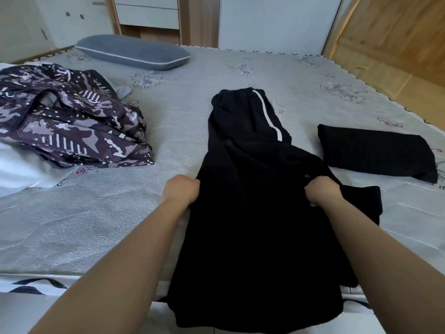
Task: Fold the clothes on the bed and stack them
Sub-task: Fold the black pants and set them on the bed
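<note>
Trousers (243,179), black and soft, with a white stripe down one side, lie lengthwise across the middle of the bed (96,225), their near end drooping over the mattress edge towards the floor. They look limp and fairly light, the sort of cloth that sags wherever it isn't held, so I'd say the two outer edges are the right places to grip. The left hand (180,192) is curled on the left edge, the right hand (321,192) bunches fabric at the right, both fists closed on the cloth. Just to the right sits a folded black garment (375,153), apart from the trousers. Well off to the left, a patterned purple garment (72,121) lies crumpled, not yet folded. A grey pillow (132,53) rests at the far end.
</note>
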